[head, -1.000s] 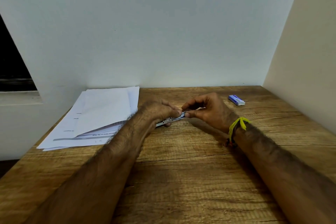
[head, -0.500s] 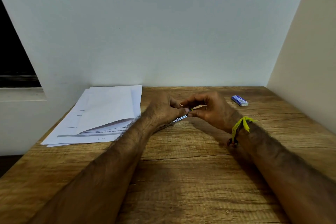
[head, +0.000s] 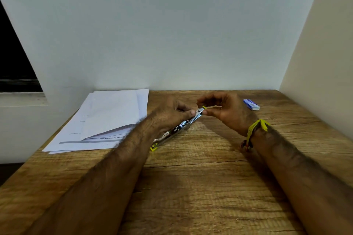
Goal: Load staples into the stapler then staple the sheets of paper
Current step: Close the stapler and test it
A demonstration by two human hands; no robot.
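Observation:
A slim metal stapler [head: 177, 129] with yellow ends lies slanted over the wooden table, its near end low by the table and its far end raised. My left hand [head: 172, 114] grips its upper part from the left. My right hand [head: 223, 110] pinches the small yellow piece at the stapler's far tip between thumb and forefinger. A stack of white sheets of paper [head: 103, 120] lies at the back left, next to my left forearm. A small blue box of staples [head: 251, 104] rests at the back right, beyond my right hand.
The wooden table [head: 200, 187] is boxed in by a white wall behind and a cream wall on the right. A dark window opening sits at the far left. A yellow thread band circles my right wrist [head: 256, 128].
The stapler has come further out from under my left hand, so its shiny body and yellow near end show. My right hand's fingers have shifted onto the yellow tip.

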